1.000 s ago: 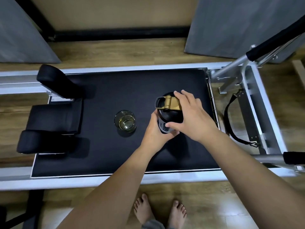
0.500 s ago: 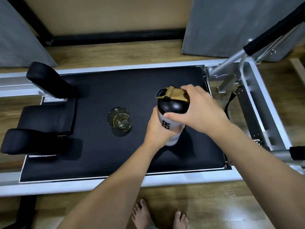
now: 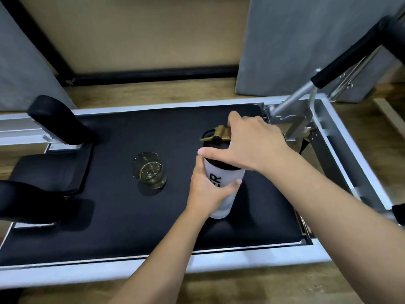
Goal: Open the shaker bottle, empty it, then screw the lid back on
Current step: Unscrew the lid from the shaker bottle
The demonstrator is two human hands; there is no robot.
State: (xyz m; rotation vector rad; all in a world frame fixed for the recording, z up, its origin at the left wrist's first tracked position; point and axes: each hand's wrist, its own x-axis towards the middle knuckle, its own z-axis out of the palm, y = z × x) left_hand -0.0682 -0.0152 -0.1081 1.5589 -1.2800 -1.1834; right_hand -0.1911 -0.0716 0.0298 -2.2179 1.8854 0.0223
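A white shaker bottle (image 3: pixel 225 183) with black lettering stands upright on the black padded carriage (image 3: pixel 153 220). Its black lid (image 3: pixel 215 148) has a gold flip cap and loop. My left hand (image 3: pixel 208 191) wraps around the bottle's body from the near side. My right hand (image 3: pixel 249 143) grips the lid from above and the right, thumb along the lid's rim. The seam between lid and body shows as a dark band; whether the lid is loose I cannot tell. A short clear glass (image 3: pixel 150 170) holding a little yellowish liquid stands to the bottle's left.
The carriage sits in a white metal frame (image 3: pixel 341 150). Black shoulder rests (image 3: pixel 57 119) and a headrest (image 3: pixel 50 172) are at the left. A metal bar with a black grip (image 3: pixel 341 66) rises at the right. Wooden floor surrounds the frame.
The camera has moved closer and shifted, so more of the bottle's white body shows. Both hands have stayed on the bottle; the right hand has turned a little on the lid.
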